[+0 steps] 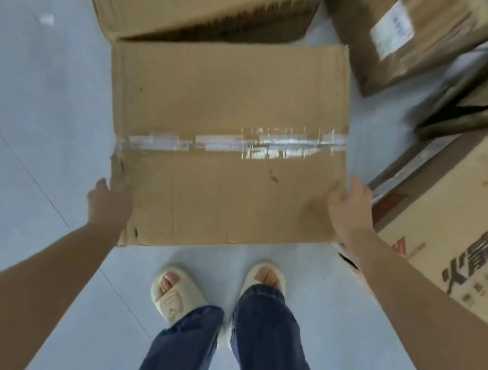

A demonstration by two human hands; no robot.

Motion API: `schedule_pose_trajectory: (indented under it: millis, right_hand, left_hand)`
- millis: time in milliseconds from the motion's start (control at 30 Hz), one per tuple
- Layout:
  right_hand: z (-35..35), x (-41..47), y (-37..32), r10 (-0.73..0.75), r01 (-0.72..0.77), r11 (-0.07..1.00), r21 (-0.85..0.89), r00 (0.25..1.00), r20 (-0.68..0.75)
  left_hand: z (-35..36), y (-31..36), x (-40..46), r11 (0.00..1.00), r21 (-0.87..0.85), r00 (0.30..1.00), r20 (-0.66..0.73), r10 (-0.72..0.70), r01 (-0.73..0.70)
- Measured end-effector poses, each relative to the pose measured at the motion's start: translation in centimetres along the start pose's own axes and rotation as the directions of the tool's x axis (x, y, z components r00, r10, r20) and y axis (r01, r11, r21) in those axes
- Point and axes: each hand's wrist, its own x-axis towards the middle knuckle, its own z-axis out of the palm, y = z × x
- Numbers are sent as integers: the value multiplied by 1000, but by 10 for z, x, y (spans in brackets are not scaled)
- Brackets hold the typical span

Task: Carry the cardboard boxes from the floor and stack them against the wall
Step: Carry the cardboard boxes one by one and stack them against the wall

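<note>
The person stood over a taped cardboard box (226, 143) that lay on the pale floor (33, 100) just in front of their slippered feet (214, 297), with one hand at each near corner. The left hand (110, 203) was at the box's near left corner, fingers running down the side and out of sight, so how tightly it gripped could not be told; the right hand (349, 209) lay against the near right edge with thumb and fingers curled over the rim, apparently holding it. Judging by the pose, the step in hand was the lift. To do it well, both hands would want to slide lower and get under the bottom edges rather than pinch the worn top, because the near left corner looked crumpled and the torn tape (232, 144) along the seam suggested the flaps might give. Keeping the box level and close to the body would help. Space was tight: a larger open box (197, 0) touched the far edge, a box with a white label (405, 36) sat beyond the far right corner, and a printed box (460, 224) stood just beside the right hand, leaving little room for the wrist. The floor to the left was the easier way out.
</note>
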Motion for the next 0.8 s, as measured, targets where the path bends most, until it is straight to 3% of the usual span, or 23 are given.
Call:
schedule_pose_trajectory:
  millis: [100,167,300,433,567,800]
  right_hand:
    - [21,25,25,182,-184,982,42,983,37]
    - [24,29,36,256,-258,966,26,964,66]
    - [5,25,42,276,-277,960,49,961,33]
    - [-25,6,21,249,-245,962,124,968,-14]
    - [-59,-31,-13,250,-239,957,168,967,-53]
    - [-133,-118,-53,243,-233,964,132,968,-64]
  left_hand:
    - [22,-22,27,999,23,999,-13,39,-39]
    - [20,-27,32,1000,-28,999,-41,-9,8]
    - [-6,-27,28,925,-301,973,85,-217,232]
    - [-36,-26,-1,945,-248,976,4,-219,213]
    - [-76,-12,-52,906,-343,955,-70,-289,249]
    - [-171,8,-144,874,-401,950,-27,-311,275]
